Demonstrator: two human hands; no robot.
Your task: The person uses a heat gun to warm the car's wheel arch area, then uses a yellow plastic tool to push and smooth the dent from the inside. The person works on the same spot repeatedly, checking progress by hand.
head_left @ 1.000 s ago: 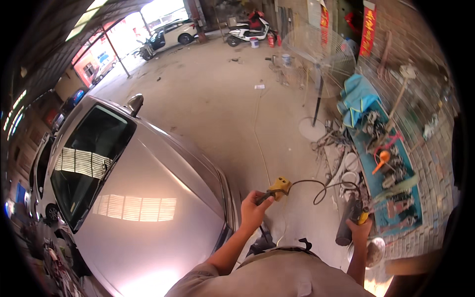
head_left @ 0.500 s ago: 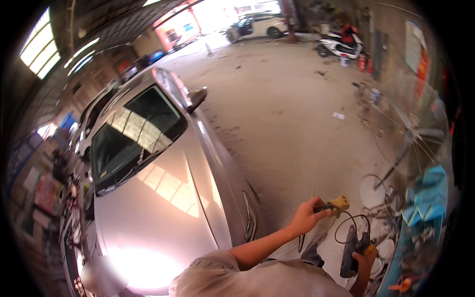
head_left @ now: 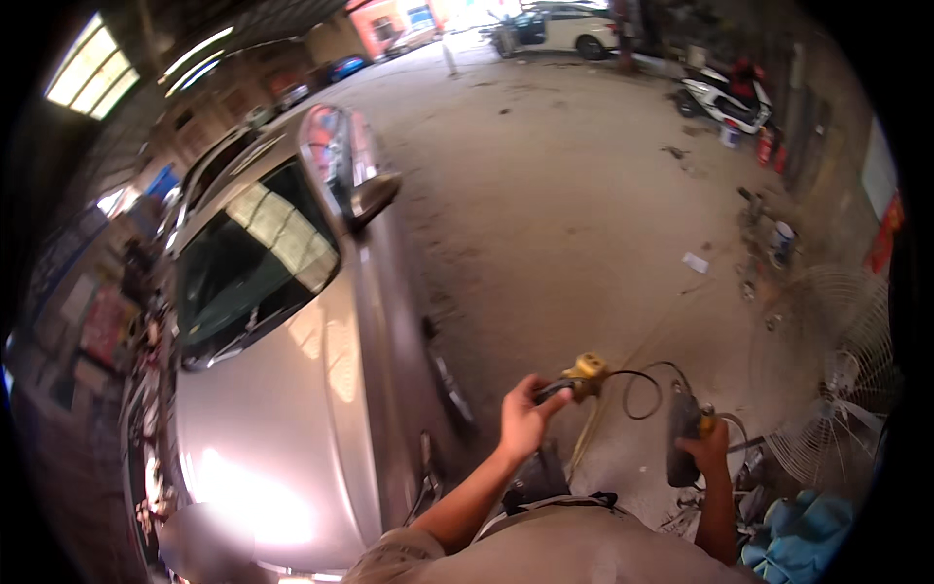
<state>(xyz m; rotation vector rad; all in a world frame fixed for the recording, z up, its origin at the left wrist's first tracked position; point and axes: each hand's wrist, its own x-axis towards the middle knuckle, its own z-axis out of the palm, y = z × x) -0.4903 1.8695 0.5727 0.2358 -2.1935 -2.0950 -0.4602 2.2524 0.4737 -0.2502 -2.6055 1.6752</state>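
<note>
My left hand is closed around the dark end of a yellow extension socket, whose holed face points up and away from me. A thin black cord loops from the socket across to the tool at my right. There, my right hand grips a black, cylinder-shaped corded power tool with a yellow part beside the fingers. The tool hangs roughly upright; its exact kind cannot be made out. Both hands are in front of my body, above the floor. To the left stands a silver-beige car.
A wire-cage floor fan stands at the right, with a blue cloth nearer me. A pale cable runs down past the socket. Farther off are a white scooter, red extinguishers and a white car.
The view has turned, and the car sits farther left in it. My left hand with the socket has shifted left, away from the right hand. The tool appears higher in the picture.
</note>
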